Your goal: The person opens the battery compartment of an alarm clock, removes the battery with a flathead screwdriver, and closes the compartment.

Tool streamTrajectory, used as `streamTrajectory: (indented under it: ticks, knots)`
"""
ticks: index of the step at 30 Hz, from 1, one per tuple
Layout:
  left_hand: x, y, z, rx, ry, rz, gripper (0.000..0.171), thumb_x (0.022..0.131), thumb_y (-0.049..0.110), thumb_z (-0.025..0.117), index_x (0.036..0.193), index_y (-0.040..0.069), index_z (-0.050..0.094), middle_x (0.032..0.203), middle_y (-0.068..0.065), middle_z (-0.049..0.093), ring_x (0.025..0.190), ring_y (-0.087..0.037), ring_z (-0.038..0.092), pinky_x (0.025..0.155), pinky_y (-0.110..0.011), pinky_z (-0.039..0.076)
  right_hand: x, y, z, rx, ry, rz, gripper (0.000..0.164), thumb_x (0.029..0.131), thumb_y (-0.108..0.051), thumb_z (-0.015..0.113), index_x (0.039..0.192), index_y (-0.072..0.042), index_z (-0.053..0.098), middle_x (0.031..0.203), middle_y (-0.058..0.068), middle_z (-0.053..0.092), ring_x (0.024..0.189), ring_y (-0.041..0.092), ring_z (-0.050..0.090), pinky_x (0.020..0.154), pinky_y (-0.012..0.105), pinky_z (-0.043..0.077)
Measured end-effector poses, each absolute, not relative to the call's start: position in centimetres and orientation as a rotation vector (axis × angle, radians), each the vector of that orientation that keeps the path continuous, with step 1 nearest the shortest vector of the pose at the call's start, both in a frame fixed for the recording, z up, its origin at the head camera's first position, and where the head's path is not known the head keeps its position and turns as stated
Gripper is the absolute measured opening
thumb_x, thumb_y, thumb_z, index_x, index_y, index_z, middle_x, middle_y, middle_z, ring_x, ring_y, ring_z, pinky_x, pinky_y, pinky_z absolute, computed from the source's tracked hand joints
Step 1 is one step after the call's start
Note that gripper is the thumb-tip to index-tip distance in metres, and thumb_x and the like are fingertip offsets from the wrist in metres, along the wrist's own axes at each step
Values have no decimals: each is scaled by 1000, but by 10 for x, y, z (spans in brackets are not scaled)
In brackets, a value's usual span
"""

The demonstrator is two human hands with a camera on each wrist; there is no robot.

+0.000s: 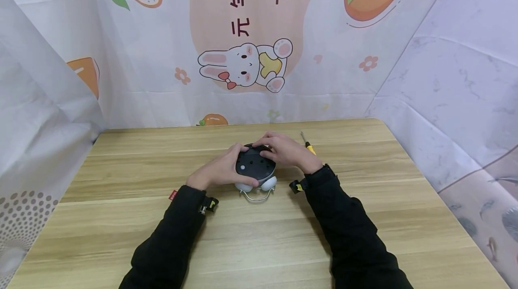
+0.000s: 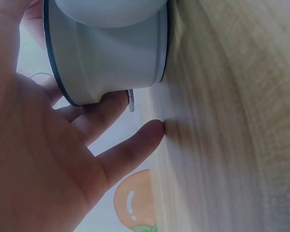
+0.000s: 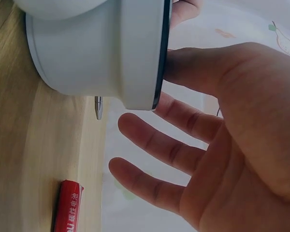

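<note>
A twin-bell alarm clock lies face down on the table, its black back upward and its white bells and wire handle toward me. My left hand holds its left side, the thumb across the back near the bells. In the left wrist view the fingers wrap the white casing. My right hand has its thumb and index finger at the back's far right edge; the other fingers stay extended, off the casing. What lies under those right fingertips is hidden. A short metal foot juts from the casing.
A screwdriver with a yellow handle lies beyond my right hand. In the right wrist view a red battery lies on the table. A printed curtain hangs behind the far edge.
</note>
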State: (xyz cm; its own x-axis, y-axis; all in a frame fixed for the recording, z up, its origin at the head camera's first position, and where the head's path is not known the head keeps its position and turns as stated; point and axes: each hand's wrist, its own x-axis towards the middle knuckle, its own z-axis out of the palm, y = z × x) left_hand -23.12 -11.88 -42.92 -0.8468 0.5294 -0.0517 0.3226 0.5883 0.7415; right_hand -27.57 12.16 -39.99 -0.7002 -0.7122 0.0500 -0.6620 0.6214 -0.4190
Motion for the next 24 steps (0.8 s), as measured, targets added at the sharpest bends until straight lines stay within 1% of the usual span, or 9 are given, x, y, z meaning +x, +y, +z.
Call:
streamTrajectory:
  ticks: [6,9,16,24]
  knots:
    - [-230,-118,-429,695,2535,1125,100,71,59,87,146,18,36,140,-2,45,118,-17,51,99,-37,45,-276,122,-401,-1145,2717,-630,31,102,-16,64,133,-16,68,124,7,59,104,21,57,88,37,49]
    - [-231,-118,-430,695,2528,1133,100,71,59,88,146,17,36,138,-2,45,116,-18,52,98,-37,45,-276,122,-400,-1143,2715,-631,31,102,-17,64,133,-15,68,124,8,59,105,21,57,88,37,49]
    - [-230,-119,-427,702,2530,1129,101,73,57,87,148,15,35,140,-4,45,119,-19,51,101,-39,44,-275,122,-399,-1124,2693,-641,32,103,-18,63,135,-16,67,123,8,59,105,21,56,87,36,49]
    - [-230,-119,-427,700,2528,1137,98,72,57,88,145,16,37,137,-2,46,116,-18,53,99,-37,45,-274,121,-398,-1093,2683,-645,33,103,-18,62,135,-16,67,123,9,58,104,21,56,87,37,48]
